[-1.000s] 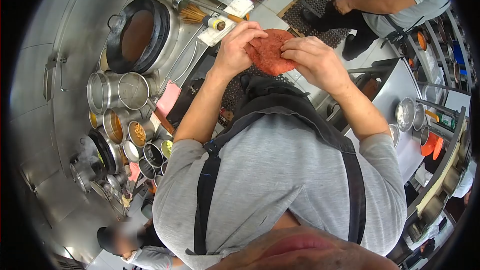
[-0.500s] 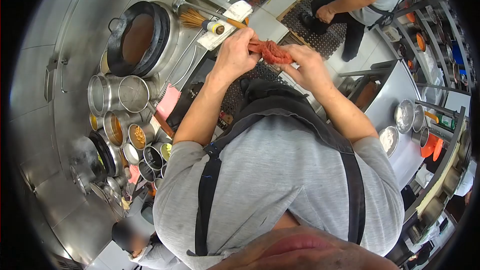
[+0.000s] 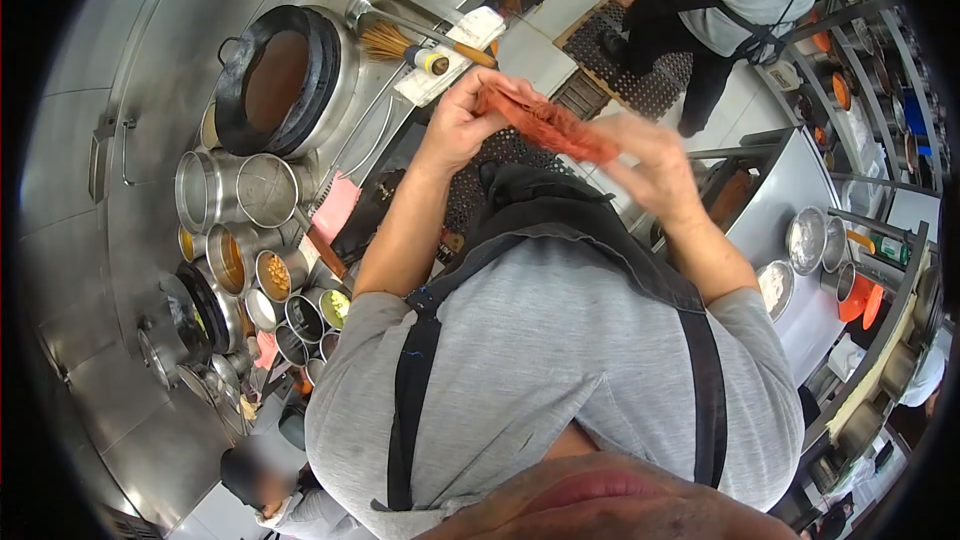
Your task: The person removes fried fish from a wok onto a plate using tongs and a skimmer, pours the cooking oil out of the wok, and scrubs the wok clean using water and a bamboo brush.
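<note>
A crumpled red cloth (image 3: 550,127) is stretched between my two hands in front of the black apron (image 3: 545,202). My left hand (image 3: 465,120) is closed, pinching the cloth's left end between thumb and fingers. At the other end my right hand (image 3: 652,162), smeared by motion, has its fingers on the cloth. Near my left hand, a ladle (image 3: 420,28) with a wooden handle and a bamboo brush (image 3: 400,44) lie by a folded white towel (image 3: 455,58) on the stove edge.
A large wok (image 3: 275,80) with brown liquid sits at the left, above several metal pots (image 3: 232,255) of ingredients. To the right, a steel counter (image 3: 800,340) carries bowls. Another person (image 3: 745,0) stands ahead on a black mat; a second person (image 3: 285,495) is at lower left.
The bunched red cloth is now spread longer between my hands. My right hand has moved right and slightly down. The person ahead has shifted, with a hand raised higher.
</note>
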`<state>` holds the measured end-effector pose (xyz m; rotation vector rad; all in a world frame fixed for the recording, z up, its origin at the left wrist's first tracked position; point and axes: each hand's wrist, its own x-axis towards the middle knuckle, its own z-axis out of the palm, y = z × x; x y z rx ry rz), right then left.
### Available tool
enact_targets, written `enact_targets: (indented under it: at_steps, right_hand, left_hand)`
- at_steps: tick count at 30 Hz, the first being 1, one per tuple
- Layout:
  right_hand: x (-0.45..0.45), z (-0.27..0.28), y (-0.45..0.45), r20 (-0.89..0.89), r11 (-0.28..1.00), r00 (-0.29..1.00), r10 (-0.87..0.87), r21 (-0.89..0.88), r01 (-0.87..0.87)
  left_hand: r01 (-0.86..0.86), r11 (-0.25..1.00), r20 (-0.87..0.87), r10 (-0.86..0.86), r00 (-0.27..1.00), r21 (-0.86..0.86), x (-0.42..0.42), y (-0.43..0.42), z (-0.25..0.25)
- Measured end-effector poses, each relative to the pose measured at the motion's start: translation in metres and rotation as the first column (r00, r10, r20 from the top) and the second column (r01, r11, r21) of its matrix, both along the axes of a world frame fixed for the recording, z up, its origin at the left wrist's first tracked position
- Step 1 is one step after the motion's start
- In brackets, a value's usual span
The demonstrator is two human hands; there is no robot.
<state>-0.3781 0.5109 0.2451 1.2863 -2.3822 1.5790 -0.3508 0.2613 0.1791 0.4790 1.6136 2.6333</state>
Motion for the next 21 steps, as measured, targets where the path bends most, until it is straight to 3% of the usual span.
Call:
enact_targets:
  at_steps: [2,4,6,7,8,10,11,12,14,15,16,18,20,21]
  right_hand:
    - [0.011,-0.005,-0.018,0.141,0.989,0.979,0.148,-0.025,-0.146]
    - [0.013,-0.023,-0.03,0.134,0.987,0.978,0.161,-0.029,-0.158]
    - [0.007,-0.042,-0.044,0.467,0.945,0.864,0.185,-0.327,-0.026]
    - [0.01,-0.036,-0.053,0.659,0.904,0.711,0.243,-0.421,0.081]
    - [0.008,-0.038,-0.061,0.655,0.905,0.704,0.276,-0.424,0.04]
    - [0.002,-0.051,-0.07,0.73,0.942,0.653,0.202,-0.326,0.073]
    - [-0.001,-0.059,-0.071,0.745,0.953,0.619,0.249,-0.303,-0.019]
    - [-0.002,-0.059,-0.074,0.745,0.95,0.609,0.274,-0.307,-0.052]
    - [-0.005,-0.056,-0.075,0.643,0.949,0.701,0.308,-0.158,-0.272]
    - [-0.01,-0.055,-0.073,0.619,0.939,0.708,0.339,-0.178,-0.294]
    - [-0.017,-0.059,-0.066,0.616,0.932,0.702,0.357,-0.179,-0.316]
    - [-0.034,-0.078,-0.045,0.757,0.992,0.642,0.126,-0.097,-0.08]
    - [-0.048,-0.106,-0.026,0.76,0.997,0.646,-0.072,0.029,0.077]
    - [-0.052,-0.116,-0.018,0.764,0.987,0.626,-0.157,0.104,0.122]
  left_hand:
    - [-0.051,0.997,0.02,0.05,0.999,0.052,0.0,0.017,0.002]
    - [-0.057,0.99,-0.028,0.061,0.998,0.131,0.001,0.033,0.007]
    - [-0.115,0.967,0.117,0.091,0.989,0.226,0.012,0.039,0.019]
    - [-0.061,0.979,0.051,0.052,0.997,0.196,0.016,0.036,0.013]
    - [-0.062,0.963,0.063,0.047,0.997,0.263,0.023,0.04,0.004]
    - [-0.162,0.987,0.208,0.16,0.965,-0.005,0.033,0.03,-0.013]
    - [-0.222,0.962,0.112,0.241,0.964,-0.156,0.037,0.025,-0.019]
    - [-0.256,0.953,0.112,0.275,0.955,-0.16,0.041,0.014,-0.025]
    - [-0.187,0.979,0.347,0.147,0.926,0.084,0.05,-0.012,-0.039]
    - [-0.271,0.938,0.416,0.161,0.895,0.218,0.057,-0.022,-0.047]
    - [-0.398,0.886,0.44,0.267,0.857,0.237,0.062,-0.035,-0.047]
    - [-0.712,0.697,0.576,0.551,0.604,0.079,0.075,-0.075,-0.078]
    - [-0.887,0.461,0.683,0.638,0.354,0.03,0.093,-0.137,-0.13]
    - [-0.91,0.416,0.724,0.624,0.293,0.009,0.103,-0.175,-0.157]
